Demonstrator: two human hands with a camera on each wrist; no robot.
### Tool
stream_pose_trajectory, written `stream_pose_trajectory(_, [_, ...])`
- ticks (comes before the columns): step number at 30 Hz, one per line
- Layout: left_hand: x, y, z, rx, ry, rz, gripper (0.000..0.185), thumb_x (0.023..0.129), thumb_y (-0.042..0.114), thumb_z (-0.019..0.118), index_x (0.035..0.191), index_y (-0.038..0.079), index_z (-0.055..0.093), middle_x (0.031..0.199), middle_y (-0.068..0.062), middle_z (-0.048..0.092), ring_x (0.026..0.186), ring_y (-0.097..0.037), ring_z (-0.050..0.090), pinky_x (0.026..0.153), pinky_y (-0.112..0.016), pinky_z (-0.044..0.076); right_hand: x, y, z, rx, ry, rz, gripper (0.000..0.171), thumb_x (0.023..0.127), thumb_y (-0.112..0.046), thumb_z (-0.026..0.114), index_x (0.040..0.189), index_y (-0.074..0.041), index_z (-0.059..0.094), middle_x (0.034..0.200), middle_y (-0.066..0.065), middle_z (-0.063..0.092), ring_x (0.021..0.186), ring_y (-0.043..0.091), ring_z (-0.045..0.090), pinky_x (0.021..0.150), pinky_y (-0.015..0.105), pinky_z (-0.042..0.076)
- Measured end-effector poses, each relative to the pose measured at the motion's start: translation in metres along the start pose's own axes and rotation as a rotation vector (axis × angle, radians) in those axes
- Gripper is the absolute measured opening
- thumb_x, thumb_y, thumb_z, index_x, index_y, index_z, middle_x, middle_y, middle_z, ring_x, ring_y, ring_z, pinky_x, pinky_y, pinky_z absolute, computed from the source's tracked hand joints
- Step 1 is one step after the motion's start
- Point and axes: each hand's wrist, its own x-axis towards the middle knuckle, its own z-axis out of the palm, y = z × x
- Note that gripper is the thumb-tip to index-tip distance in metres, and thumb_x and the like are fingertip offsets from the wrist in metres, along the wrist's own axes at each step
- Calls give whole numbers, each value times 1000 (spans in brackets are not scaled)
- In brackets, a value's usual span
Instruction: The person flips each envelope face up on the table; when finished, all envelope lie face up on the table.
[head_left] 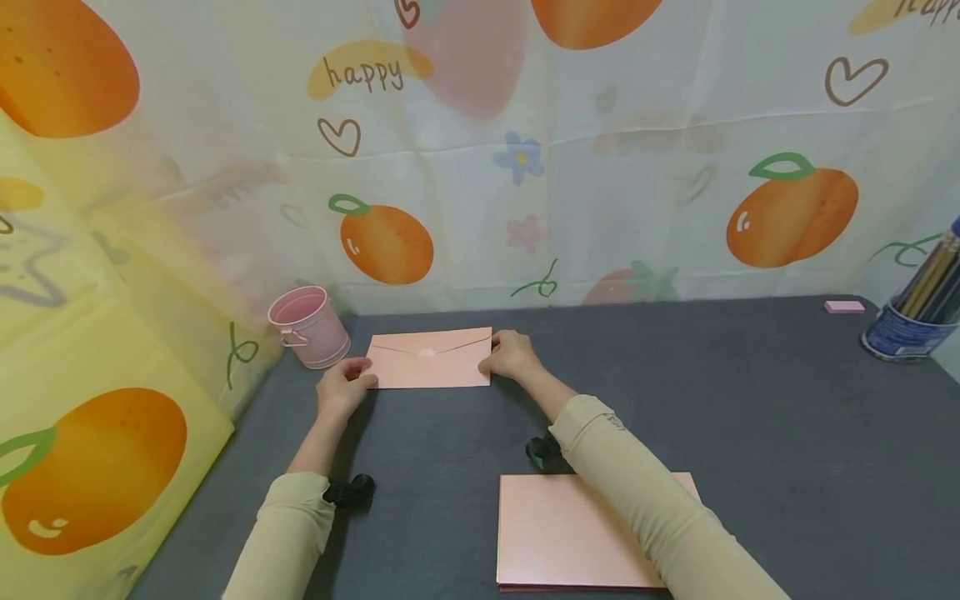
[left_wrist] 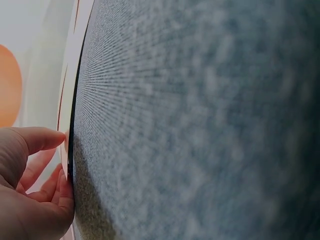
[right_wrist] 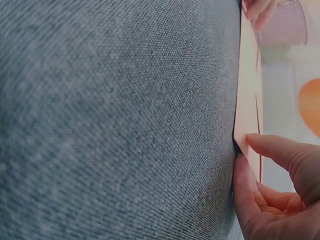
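Observation:
A pink envelope [head_left: 431,358] lies flap side up on the grey table [head_left: 750,417], its flap closed with a round seal. My left hand [head_left: 343,385] pinches its near left corner, thumb on top. My right hand [head_left: 510,354] pinches its right edge. In the right wrist view the thumb and fingers [right_wrist: 280,155] clamp the envelope's edge [right_wrist: 247,100]. The left wrist view shows my fingers [left_wrist: 45,142] curled at the envelope's thin edge [left_wrist: 67,100].
A small pink bucket [head_left: 309,325] stands just left of the envelope. A stack of pink sheets [head_left: 555,533] lies near the front under my right forearm. A can of pencils [head_left: 918,312] and a pink eraser [head_left: 844,307] sit at the far right.

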Motion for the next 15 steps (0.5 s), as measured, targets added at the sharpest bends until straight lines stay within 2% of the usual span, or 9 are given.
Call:
stream_pose_trajectory(8, [2, -2, 3, 29, -11, 16, 38, 87, 13, 64, 122, 0, 64, 111, -21, 64, 103, -31, 57, 82, -36, 43, -1, 0, 0, -11, 32, -5, 44, 77, -9, 72, 120, -1, 64, 83, 5, 66, 79, 21, 56, 66, 29, 45])
stream_pose_trajectory(15, [-1, 0, 2, 52, -10, 20, 37, 88, 14, 60, 122, 0, 63, 111, -21, 64, 104, -32, 56, 85, -39, 42, -2, 1, 3, -15, 31, -12, 47, 77, -9, 71, 123, 0, 63, 86, 6, 67, 84, 22, 57, 69, 30, 48])
